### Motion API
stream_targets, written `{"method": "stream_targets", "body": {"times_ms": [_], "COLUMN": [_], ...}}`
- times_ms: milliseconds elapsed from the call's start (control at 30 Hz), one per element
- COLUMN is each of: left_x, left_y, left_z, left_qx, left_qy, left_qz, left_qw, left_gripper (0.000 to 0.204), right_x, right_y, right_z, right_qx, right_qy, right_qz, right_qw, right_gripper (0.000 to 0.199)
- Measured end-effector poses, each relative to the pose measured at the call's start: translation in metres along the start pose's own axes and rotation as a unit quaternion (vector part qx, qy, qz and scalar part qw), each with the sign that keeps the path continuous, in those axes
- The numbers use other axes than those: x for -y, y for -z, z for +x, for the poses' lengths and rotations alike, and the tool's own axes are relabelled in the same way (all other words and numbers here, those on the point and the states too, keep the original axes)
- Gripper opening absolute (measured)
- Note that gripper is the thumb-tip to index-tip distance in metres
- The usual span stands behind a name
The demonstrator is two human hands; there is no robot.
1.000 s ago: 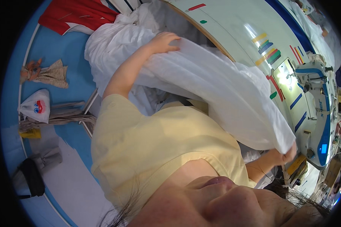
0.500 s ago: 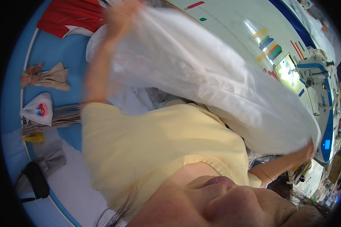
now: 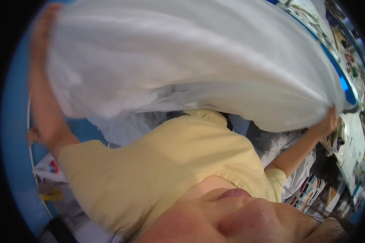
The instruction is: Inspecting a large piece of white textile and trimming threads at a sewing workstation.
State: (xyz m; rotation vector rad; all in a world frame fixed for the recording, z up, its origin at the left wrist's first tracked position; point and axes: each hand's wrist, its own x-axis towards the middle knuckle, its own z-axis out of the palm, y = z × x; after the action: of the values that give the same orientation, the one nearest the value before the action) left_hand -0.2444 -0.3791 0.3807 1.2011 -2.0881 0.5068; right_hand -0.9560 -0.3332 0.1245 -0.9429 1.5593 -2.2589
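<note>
A large sheet of white cloth [image 3: 182,52] is spread wide in front of my chest, billowing and blurred by motion. At the upper left, my left hand [image 3: 46,20] is raised and closed on one edge; it is smeared, and its fingers are partly hidden. Lower down at the right, my right hand [image 3: 330,121] grips the opposite end of the cloth, fingers closed round it. Between my hands the cloth sags toward my waist and hides most of the work surface beyond.
A blue and white sewing machine [image 3: 344,83] with a lit screen stands past my right hand. More white fabric [image 3: 127,127] lies bunched by my waist. A white plastic bag [image 3: 50,168] hangs at the left against a blue panel. Striped fabric [image 3: 308,194] is below my right arm.
My left hand has swung outward to the left, and my right hand has risen a little. The cloth has spread wider and now covers the white table and red fabric seen before.
</note>
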Motion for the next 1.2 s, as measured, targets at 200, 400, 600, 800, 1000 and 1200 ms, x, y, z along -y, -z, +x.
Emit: {"method": "stream_targets", "body": {"times_ms": [200,400,600,800,1000,1200], "left_x": [-0.121,0.046,0.264,0.168,-0.132,-0.125], "left_y": [-0.177,-0.178,-0.13,-0.276,-0.283,-0.326], "left_z": [-0.079,-0.024,0.085,-0.036,-0.242,-0.442], "left_qx": [0.633,0.311,-0.049,-0.027,0.566,0.503], "left_qy": [0.028,0.104,0.411,0.265,0.361,0.537], "left_qz": [-0.213,-0.124,0.299,-0.303,-0.487,-0.248], "left_qw": [0.743,0.937,0.86,0.915,0.558,0.63], "left_gripper": [0.021,0.027,0.044,0.06,0.025,0.028], "right_x": [0.009,0.022,0.02,-0.068,-0.111,-0.107], "right_y": [0.101,0.026,-0.187,-0.277,-0.273,-0.283], "right_z": [-0.02,-0.062,-0.068,-0.069,-0.077,-0.076], "right_qx": [-0.033,0.329,0.342,0.358,0.465,0.478], "right_qy": [-0.083,-0.153,-0.007,-0.026,0.065,0.037], "right_qz": [-0.076,-0.279,-0.195,-0.209,-0.276,-0.272], "right_qw": [0.993,0.889,0.919,0.91,0.839,0.835], "right_gripper": [0.027,0.022,0.027,0.024,0.022,0.023]}}
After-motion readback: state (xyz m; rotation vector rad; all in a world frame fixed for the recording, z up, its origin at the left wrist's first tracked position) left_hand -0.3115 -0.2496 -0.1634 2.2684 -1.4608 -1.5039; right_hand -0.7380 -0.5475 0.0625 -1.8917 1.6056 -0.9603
